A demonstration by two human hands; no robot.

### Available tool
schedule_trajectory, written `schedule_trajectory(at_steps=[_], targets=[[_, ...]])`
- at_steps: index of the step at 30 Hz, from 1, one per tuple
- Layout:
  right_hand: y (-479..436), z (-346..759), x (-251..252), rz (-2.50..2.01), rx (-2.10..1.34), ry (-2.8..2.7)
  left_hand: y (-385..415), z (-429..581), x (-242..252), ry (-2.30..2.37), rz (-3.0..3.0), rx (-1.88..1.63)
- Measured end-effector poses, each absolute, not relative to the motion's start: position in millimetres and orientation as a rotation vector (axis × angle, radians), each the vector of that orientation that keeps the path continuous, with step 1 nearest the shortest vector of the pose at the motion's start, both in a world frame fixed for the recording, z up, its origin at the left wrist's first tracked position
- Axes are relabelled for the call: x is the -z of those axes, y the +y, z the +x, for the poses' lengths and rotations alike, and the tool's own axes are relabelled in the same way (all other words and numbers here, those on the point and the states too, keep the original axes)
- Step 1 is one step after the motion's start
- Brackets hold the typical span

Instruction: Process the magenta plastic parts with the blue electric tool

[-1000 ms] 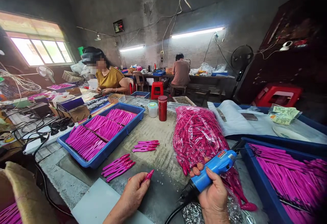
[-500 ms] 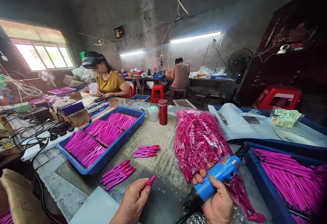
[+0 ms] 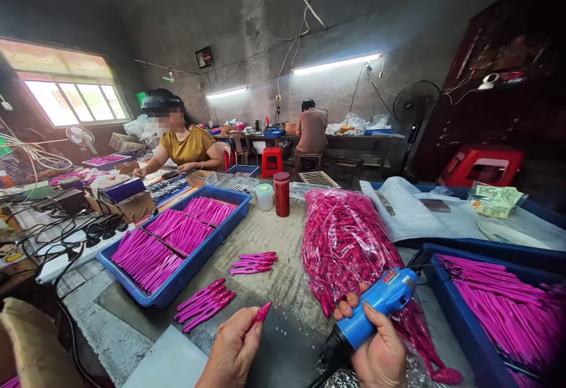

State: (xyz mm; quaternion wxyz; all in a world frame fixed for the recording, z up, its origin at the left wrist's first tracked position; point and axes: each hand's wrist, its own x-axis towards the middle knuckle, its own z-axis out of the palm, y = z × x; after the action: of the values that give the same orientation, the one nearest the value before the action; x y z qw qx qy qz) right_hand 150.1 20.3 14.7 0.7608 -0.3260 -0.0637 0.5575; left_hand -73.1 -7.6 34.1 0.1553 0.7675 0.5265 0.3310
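My left hand (image 3: 234,349) is closed on a small pink plastic piece (image 3: 262,312), whose tip sticks up past the fingers. My right hand (image 3: 380,355) grips a blue electric screwdriver (image 3: 374,308), black nose pointing down and left, cable trailing off the bottom edge. Both hands hover over the dark work mat (image 3: 287,341) at the table's near edge. Tiny screws lie scattered on the mat between the hands. Just behind the right hand lies a clear bag of pink parts (image 3: 345,240).
Two small piles of pink pieces (image 3: 206,303) (image 3: 253,262) lie on the table. Blue trays of pink parts sit at left (image 3: 177,237) and right (image 3: 499,311). A red canister (image 3: 281,186) and a cup stand behind. A person in a yellow top (image 3: 188,143) works at left; another sits at the far bench.
The view has tilted down and shifted slightly; both hands hold the same things in nearly the same place. The person in the yellow top has reached an arm out to the left.
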Motion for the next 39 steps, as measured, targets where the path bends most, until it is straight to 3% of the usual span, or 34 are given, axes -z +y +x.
schedule_trajectory(at_steps=[12,23,39], targets=[[20.2,150.0,-15.9,-0.705,-1.210,-0.179,-14.1,-64.9,-33.7,1.551,2.105,-1.114],[19.6,148.6,-18.7,-0.708,-1.190,-0.185,-13.8,-68.8,-32.7,1.473,2.178,-1.006],[20.6,149.8,-15.0,-0.684,-1.194,-0.231,-11.6,-63.0,-35.5,1.502,2.197,-1.140]])
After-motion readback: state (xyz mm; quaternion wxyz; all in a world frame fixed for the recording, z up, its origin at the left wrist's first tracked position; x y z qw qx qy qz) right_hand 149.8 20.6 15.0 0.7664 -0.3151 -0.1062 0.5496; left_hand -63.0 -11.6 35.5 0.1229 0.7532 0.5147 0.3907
